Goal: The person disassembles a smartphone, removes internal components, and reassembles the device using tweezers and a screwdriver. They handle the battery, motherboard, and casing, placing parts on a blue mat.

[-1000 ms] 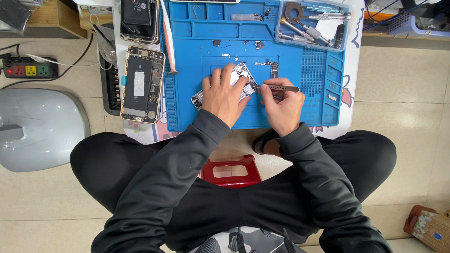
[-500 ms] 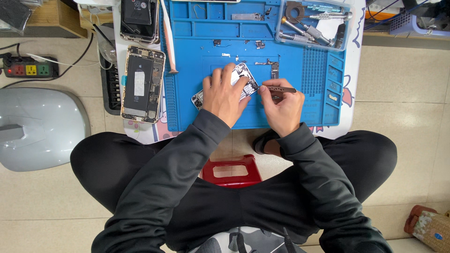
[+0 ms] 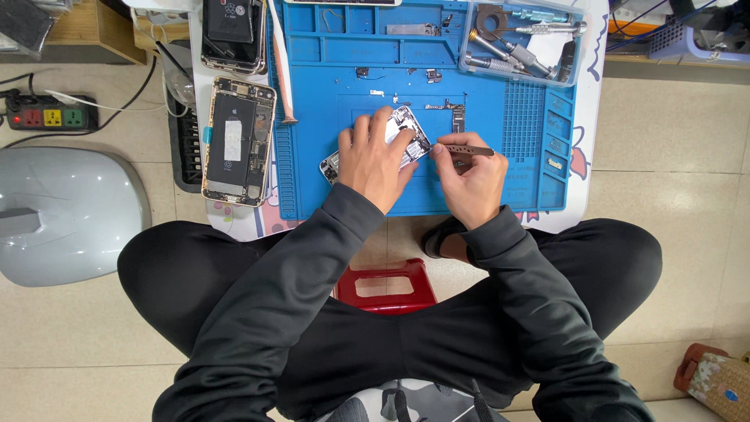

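Observation:
An opened phone body [image 3: 406, 134] lies tilted on the blue work mat [image 3: 484, 94]. My left hand [image 3: 375, 160] presses down on it and covers most of it. My right hand [image 3: 469, 176] grips dark tweezers [image 3: 462, 148], their tip touching the phone's right edge. Small metal parts [image 3: 457, 116] and screws lie on the mat just above the phone.
A second opened phone [image 3: 238, 141] with its battery showing lies left of the mat, another phone [image 3: 231, 31] above it. A clear tray of tools [image 3: 522, 39] sits at top right. A power strip [image 3: 51, 117], a grey lid [image 3: 62, 215] and a red stool [image 3: 387, 285] are nearby.

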